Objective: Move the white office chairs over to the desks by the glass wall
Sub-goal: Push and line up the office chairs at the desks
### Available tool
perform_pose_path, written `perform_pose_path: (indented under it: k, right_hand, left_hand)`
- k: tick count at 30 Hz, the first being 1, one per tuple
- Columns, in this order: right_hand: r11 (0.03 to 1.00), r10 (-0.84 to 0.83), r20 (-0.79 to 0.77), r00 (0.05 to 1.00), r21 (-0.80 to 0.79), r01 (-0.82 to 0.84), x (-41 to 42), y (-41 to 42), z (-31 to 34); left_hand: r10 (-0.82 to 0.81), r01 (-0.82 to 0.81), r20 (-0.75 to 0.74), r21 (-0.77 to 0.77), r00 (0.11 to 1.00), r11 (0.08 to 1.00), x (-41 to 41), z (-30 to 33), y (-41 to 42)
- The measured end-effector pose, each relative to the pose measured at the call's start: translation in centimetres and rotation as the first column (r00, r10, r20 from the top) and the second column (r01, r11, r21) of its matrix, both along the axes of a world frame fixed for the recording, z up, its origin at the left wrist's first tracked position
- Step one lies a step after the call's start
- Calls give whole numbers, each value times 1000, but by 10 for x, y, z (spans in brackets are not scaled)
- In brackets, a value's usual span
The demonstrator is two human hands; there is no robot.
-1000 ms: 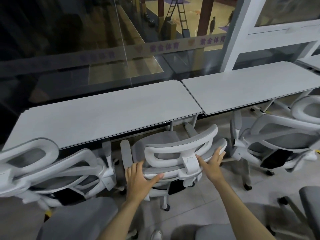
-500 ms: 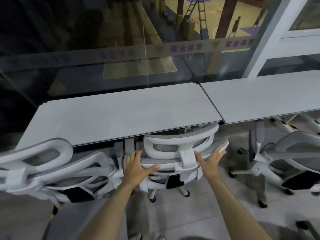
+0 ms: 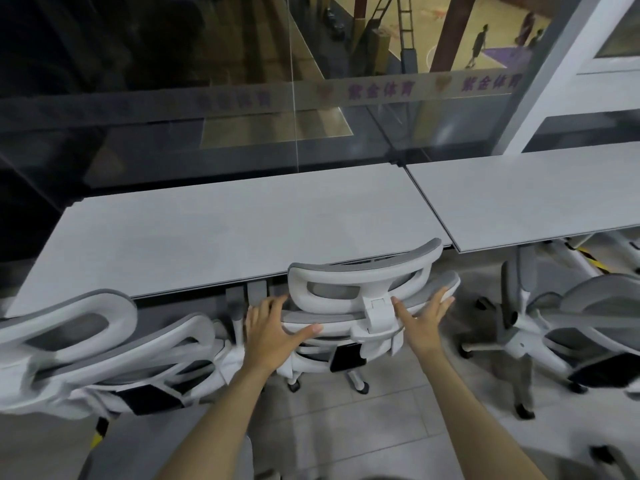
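Observation:
A white office chair [image 3: 360, 292] with grey mesh stands tucked under the left desk [image 3: 221, 233], its seat hidden beneath the top and its headrest at the desk edge. My left hand [image 3: 273, 332] lies flat on the left side of its backrest, fingers spread. My right hand [image 3: 420, 322] presses on the right side of the backrest, fingers spread too. A second desk [image 3: 526, 195] joins on the right. Both desks stand against the glass wall [image 3: 242, 81].
Another white chair [image 3: 104, 344] sits close on the left, almost touching the middle one. A third white chair [image 3: 568, 327] stands to the right, under the right desk. A grey seat [image 3: 114, 455] lies at the bottom left. Tiled floor lies between my arms.
The middle chair has rolled forward under the left desk, its seat now hidden. Both hands stayed on its backrest and moved with it. I have stepped closer to the desks.

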State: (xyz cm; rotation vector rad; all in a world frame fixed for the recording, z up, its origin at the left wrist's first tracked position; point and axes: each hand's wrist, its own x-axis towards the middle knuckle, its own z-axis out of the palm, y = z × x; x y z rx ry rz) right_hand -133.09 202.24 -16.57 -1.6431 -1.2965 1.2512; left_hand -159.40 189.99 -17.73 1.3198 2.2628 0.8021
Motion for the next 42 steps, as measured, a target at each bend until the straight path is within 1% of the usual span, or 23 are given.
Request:
perform_pose_path:
  k: [6,11,20,26,32,39,42]
  right_hand:
    - [998,58,41,997,-16,-57,14,5,-4]
    - [996,84,52,995,-20,-83,25,6,-5]
    - [998,63,-3,998,-6,-63,22,4,-11]
    - [999,40,-13,999,7,-40,20,5,-10]
    - [1000,16,-36,999,18,-15,13,3,-10]
    - [1000,7,-12,1000,14,-7,9,0,-9]
    - [1000,-4,22,1000,5,4,10,-3,-2]
  left_hand:
    - [-7,6,-110,-6,994,1000,15,-7,-4]
    - [20,-15,-152,34,988,999,29,-15,-9]
    - [14,-6,-129,66,992,998,25,-19,-7]
    - [21,-8,-137,96,990,995,23,-19,-5]
    - [-18,32,-149,91,989,995,14,-20,-2]
    - [-32,47,-148,96,988,994,9,-21,-3]
    - [-63,69,-93,68,994,995,7,-19,-5]
